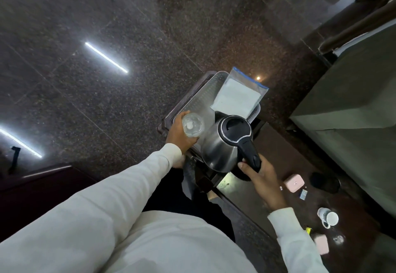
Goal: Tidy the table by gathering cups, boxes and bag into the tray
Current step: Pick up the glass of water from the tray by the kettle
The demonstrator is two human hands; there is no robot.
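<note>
On the dark worktop (300,159) at about four o'clock I see a white mug (329,217) and two pink boxes (294,183). My right hand (260,178) has its fingers closed on the kettle (227,144) handle. My left hand (182,132) grips a clear glass (192,125) over the tray (199,99). At twelve o'clock, the bag (237,95) lies in the tray.

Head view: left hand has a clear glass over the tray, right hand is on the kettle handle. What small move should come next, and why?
Probably lower the glass onto the bare tray mesh: the left hand holds it there, and the bag and kettle fill the rest.
</note>
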